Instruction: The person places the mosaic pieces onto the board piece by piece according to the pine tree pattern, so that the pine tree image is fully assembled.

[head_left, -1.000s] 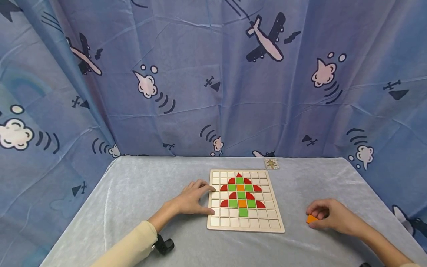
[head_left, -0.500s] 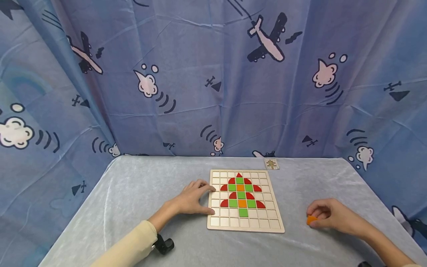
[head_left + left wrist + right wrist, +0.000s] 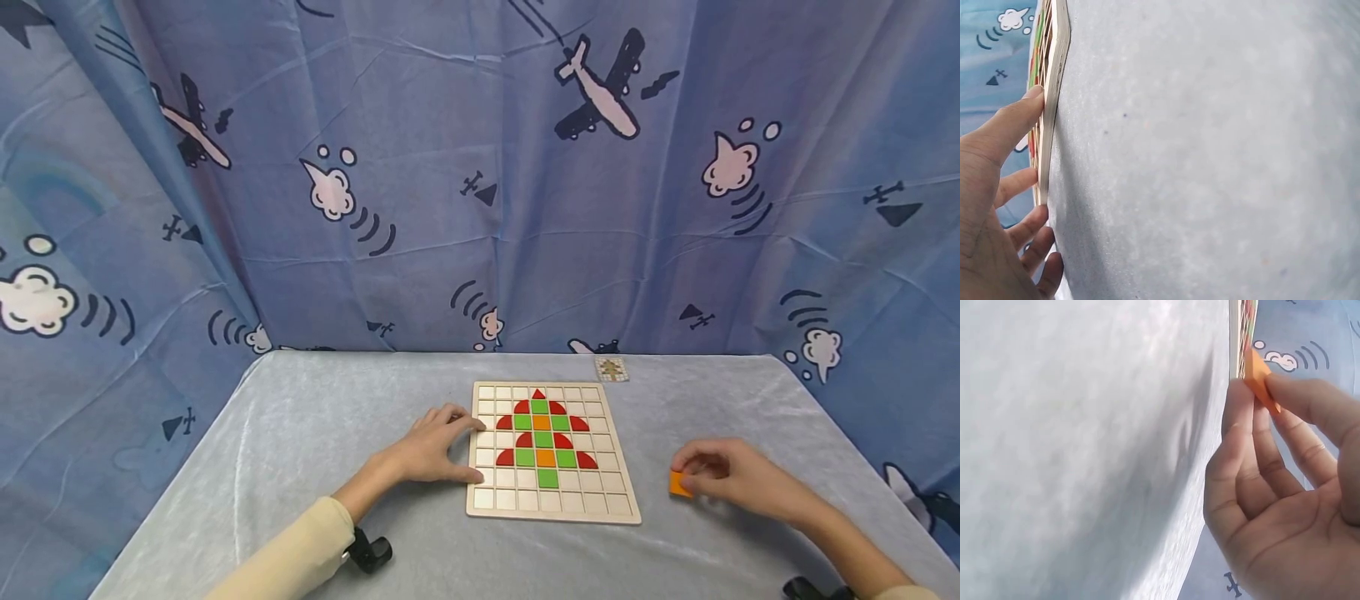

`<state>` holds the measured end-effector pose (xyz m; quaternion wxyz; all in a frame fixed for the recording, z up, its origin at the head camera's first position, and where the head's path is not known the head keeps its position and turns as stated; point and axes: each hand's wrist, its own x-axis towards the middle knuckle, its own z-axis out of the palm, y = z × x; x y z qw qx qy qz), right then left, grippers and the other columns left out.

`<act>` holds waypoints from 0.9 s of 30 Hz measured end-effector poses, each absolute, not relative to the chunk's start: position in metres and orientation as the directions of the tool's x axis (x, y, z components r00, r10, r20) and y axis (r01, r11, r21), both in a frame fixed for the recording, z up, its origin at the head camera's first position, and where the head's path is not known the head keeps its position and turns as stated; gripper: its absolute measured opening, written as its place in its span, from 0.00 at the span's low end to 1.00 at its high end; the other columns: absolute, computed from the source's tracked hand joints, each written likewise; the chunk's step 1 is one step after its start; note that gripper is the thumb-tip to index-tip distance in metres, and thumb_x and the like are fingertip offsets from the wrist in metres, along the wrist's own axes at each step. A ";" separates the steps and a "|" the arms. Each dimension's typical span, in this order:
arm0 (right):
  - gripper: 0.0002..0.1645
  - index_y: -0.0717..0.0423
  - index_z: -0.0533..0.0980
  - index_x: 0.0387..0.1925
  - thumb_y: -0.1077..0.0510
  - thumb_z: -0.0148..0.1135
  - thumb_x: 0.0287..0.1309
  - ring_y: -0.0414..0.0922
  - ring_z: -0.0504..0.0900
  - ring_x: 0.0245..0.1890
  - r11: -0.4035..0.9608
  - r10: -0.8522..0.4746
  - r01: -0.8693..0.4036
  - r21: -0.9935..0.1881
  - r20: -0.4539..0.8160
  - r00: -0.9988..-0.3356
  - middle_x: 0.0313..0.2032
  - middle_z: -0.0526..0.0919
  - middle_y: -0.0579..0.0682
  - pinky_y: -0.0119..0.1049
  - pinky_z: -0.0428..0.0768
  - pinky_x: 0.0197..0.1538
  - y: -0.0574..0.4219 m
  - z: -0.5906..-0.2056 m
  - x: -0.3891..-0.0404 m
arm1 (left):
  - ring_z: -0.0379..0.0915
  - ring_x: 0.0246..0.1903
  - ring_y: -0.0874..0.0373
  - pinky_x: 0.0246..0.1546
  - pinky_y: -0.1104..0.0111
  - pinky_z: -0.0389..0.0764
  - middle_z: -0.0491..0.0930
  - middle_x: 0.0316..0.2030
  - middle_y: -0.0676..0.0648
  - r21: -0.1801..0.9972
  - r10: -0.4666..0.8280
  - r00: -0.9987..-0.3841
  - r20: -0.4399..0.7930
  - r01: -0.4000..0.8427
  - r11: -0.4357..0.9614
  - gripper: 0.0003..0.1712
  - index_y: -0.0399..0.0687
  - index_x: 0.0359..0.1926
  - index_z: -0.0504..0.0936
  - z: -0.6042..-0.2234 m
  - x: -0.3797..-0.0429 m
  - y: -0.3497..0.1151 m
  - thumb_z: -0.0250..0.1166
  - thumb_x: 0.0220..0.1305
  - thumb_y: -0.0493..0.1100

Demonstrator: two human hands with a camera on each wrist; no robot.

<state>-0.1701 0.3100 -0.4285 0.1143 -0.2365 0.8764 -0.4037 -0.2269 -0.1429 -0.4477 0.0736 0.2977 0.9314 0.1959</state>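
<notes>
A square wooden grid board [image 3: 555, 504] lies mid-table, with red, green and orange pieces set in its cells in a tree-like shape. My left hand [image 3: 431, 446] rests at the board's left edge, thumb and fingertips touching the rim; the left wrist view shows the thumb [image 3: 1019, 115] on the frame, the fingers spread. To the right of the board, my right hand [image 3: 742, 479] pinches an orange square block [image 3: 678, 484] between thumb and fingers. Up close in the right wrist view, that orange block [image 3: 1260, 378] is tilted, one flat face against the thumb.
Behind the board, near the table's back edge, lies a small card [image 3: 611, 369] with a tree pattern on a grid. A pale plush cloth [image 3: 337, 400] covers the table. A blue curtain [image 3: 420, 167] printed with airplanes hangs behind it.
My right hand has moved slightly left, closer to the board, carrying the orange block, whose square face now shows more. My left hand and the board have stayed put.
</notes>
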 end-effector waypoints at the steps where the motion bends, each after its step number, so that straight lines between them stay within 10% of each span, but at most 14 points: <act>1: 0.08 0.58 0.80 0.41 0.60 0.66 0.61 0.32 0.81 0.33 0.561 -0.505 -0.327 -0.761 -0.001 -0.863 0.36 0.86 0.47 0.31 0.80 0.33 0.308 -0.428 -0.170 | 0.63 0.62 0.50 0.59 0.48 0.67 0.67 0.65 0.47 0.411 0.584 -0.812 -0.019 0.526 0.745 0.42 0.60 0.65 0.72 -0.448 -0.227 -0.143 0.71 0.51 0.68; 27: 0.14 0.60 0.81 0.44 0.59 0.70 0.57 0.35 0.83 0.36 0.420 -0.551 -0.318 -0.850 0.040 -0.834 0.40 0.85 0.58 0.31 0.83 0.35 0.258 -0.429 -0.180 | 0.63 0.61 0.50 0.59 0.48 0.67 0.66 0.65 0.47 0.410 0.593 -0.805 -0.021 0.534 0.740 0.43 0.60 0.65 0.71 -0.448 -0.227 -0.144 0.71 0.51 0.68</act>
